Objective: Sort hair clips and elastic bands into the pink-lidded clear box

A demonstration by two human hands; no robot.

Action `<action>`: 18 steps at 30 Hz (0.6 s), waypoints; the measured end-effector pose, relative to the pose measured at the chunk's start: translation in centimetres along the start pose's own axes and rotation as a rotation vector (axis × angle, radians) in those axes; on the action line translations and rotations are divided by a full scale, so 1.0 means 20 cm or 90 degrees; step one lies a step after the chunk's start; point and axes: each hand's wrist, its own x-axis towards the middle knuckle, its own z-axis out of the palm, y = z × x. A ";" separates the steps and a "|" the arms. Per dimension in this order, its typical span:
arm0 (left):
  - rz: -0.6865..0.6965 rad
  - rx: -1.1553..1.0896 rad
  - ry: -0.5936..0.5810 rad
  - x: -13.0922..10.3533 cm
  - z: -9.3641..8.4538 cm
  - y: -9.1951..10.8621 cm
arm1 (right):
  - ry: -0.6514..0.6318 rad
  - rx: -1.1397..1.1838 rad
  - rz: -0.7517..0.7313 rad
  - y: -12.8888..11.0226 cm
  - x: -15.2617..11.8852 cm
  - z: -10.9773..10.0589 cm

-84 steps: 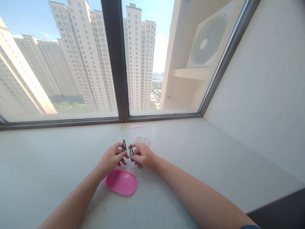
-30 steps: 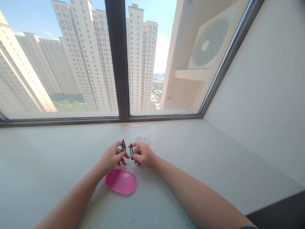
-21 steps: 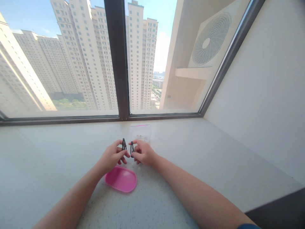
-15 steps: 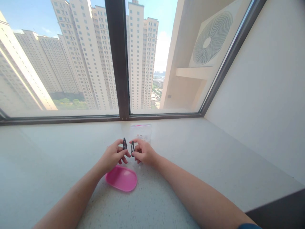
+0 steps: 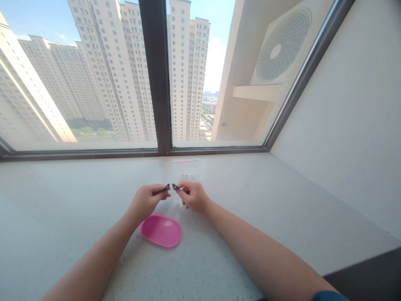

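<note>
Between thumb and fingers, my left hand (image 5: 149, 200) pinches a black snap hair clip (image 5: 167, 187), one end of it poking out to the right. Facing it, a second black hair clip (image 5: 175, 187) is pinched in my right hand (image 5: 194, 195). A small gap separates the two clips, and my fingers cover part of each. Below my left wrist lies a shallow pink tray (image 5: 161, 230) with rounded corners. Behind my right hand is a clear zip bag (image 5: 187, 169) with a pink seal and small things in it, too small to name.
All this rests on a pale speckled sill (image 5: 78, 200). Beyond it rises a window with a dark frame (image 5: 161, 83). On the right stands a white wall (image 5: 344, 125), with a dark area (image 5: 369, 271) at the lower right past the sill's edge.
Both clips have turned from upright to lying nearly level, ends pointing at each other. My fingers have closed further over them. The view has shifted slightly.
</note>
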 end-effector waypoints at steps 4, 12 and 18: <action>0.133 0.114 0.095 0.01 0.00 -0.04 | 0.039 0.046 -0.048 0.02 0.01 0.00; 0.278 0.173 0.118 -0.01 0.00 -0.02 | 0.019 0.029 -0.156 -0.01 0.00 -0.02; 0.321 0.191 0.131 -0.02 0.00 -0.01 | 0.025 0.044 -0.163 -0.02 0.00 -0.02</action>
